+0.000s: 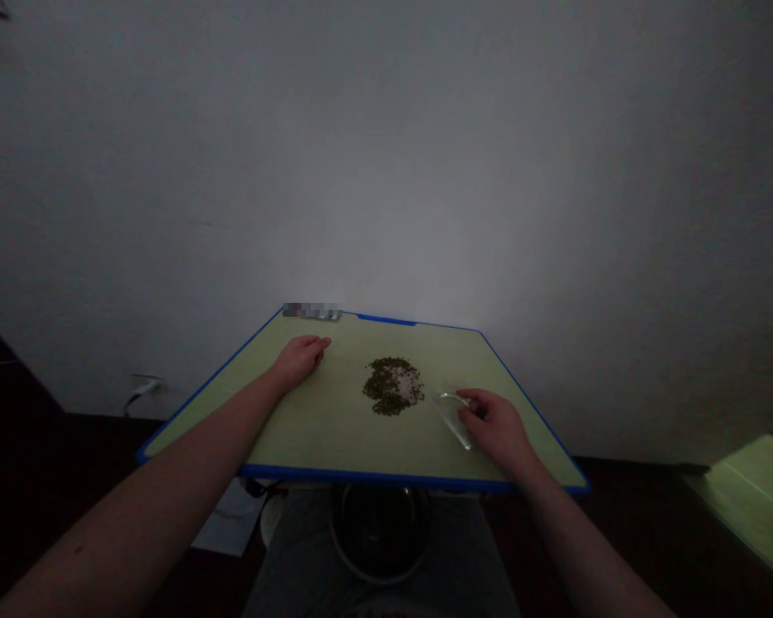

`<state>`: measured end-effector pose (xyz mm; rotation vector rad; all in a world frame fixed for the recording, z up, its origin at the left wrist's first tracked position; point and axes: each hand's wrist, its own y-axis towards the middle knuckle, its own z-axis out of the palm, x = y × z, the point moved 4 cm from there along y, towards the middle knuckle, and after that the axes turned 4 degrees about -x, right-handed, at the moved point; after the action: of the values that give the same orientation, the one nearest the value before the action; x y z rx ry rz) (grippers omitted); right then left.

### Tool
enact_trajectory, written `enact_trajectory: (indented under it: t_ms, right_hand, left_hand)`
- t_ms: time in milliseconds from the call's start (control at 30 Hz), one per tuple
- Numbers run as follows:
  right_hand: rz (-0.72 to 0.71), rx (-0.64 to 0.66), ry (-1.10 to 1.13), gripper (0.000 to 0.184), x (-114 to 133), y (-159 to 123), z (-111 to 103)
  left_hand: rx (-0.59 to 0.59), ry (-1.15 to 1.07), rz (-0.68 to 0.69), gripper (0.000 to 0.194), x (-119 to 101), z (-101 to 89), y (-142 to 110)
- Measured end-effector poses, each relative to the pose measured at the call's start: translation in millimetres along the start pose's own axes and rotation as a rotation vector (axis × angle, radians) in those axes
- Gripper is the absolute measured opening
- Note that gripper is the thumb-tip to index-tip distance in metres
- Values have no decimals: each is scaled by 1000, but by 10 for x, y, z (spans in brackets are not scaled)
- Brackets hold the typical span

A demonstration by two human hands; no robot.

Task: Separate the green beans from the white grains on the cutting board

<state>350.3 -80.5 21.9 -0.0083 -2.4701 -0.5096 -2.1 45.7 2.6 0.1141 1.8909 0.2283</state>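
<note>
Head view, and we're over a blue-edged board [374,477] by a pale wall [425,172]: our right hand [495,427] grips a clear curved piece [452,421] just beside the green seed pile [392,386] mid-board, our left hand [300,362] resting open.

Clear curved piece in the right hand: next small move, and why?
I'd probably slide the clear curved piece in the right hand toward the pile of green beans. It is held upright-ish on the green board, beside the pile but apart from it, and the left hand rests on the board on the pile's far side.
</note>
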Motion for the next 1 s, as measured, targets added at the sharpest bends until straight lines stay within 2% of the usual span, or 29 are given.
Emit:
enact_trajectory:
  t_ms: [133,300,433,700,833,1000]
  right_hand:
    - [-2,46,80,33,269,-284,214]
    - [32,27,83,32,419,-291,345]
    - [66,4,48,32,335,-243,299]
    - [148,-72,40,33,-98,-177,47]
    - [111,-35,133,34,-54,-158,97]
    - [89,-7,119,34,124,-137,227]
  left_hand:
    - [9,7,4,40,-24,-4,-14]
    - [13,11,-25,40,-69,7,-42]
    - [14,23,-36,39,-99,13,-57]
    - [8,24,-40,40,-113,15,-70]
    - [11,37,-26,41,-72,14,-43]
    - [16,38,-25,41,-60,17,-34]
